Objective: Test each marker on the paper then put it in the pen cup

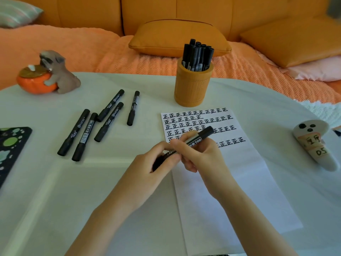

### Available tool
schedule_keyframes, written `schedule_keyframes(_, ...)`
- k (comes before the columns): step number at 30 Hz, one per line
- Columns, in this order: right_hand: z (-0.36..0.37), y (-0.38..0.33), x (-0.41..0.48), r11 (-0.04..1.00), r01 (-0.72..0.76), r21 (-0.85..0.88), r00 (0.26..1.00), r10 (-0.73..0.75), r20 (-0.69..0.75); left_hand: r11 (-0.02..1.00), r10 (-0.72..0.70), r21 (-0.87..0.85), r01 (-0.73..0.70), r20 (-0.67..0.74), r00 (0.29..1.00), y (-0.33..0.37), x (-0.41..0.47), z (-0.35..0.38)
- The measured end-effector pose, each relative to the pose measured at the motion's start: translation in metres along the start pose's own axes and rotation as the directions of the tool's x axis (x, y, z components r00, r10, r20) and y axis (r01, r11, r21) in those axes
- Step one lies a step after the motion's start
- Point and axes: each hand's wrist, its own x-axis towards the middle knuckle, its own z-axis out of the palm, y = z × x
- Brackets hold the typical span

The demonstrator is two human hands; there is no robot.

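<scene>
Both hands, left hand [156, 159] and right hand [197, 152], grip one marker [201, 135] (capped) over the paper [239, 172]

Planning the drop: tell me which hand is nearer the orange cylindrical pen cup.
Right. The right hand is directly before the orange cylindrical pen cup; the left hand lies farther back, leftward.

A home living room: an orange sofa [166, 13] with cushions [177, 37] behind a white table [55, 182].

On the white surface [55, 191] before me: a white paper sheet [230, 182] with rows of black characters, right of centre. An orange cylindrical pen cup [192, 85] stands just beyond it. Five loose black markers [108, 121] lie left, and a grey dog-and-orange figurine [53, 74] sits far left.
</scene>
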Motion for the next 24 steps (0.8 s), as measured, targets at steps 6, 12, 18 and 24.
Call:
schedule_keyframes(6, -0.021, -0.001, 0.001, 0.996, 0.072, 0.062, 0.978, -0.058, -0.201, 0.998, -0.069, 0.001, 0.069, 0.005, 0.998, -0.015, -0.001, -0.009)
schedule_keyframes(12, -0.013, 0.009, -0.004, 0.988, 0.016, -0.155, 0.974, -0.051, -0.222, 0.994, -0.067, 0.076, 0.077, -0.128, 0.99, -0.018, 0.002, -0.012)
schedule_keyframes(18, -0.011, 0.014, -0.004, 0.966, -0.039, -0.255, 0.95, -0.043, -0.31, 0.991, -0.079, 0.091, 0.093, -0.151, 0.985, -0.015, 0.002, -0.011)
schedule_keyframes(24, -0.006, 0.021, -0.004, 0.953, -0.071, -0.293, 0.935, -0.038, -0.352, 0.987, -0.11, 0.105, 0.123, -0.127, 0.986, -0.015, 0.001, -0.01)
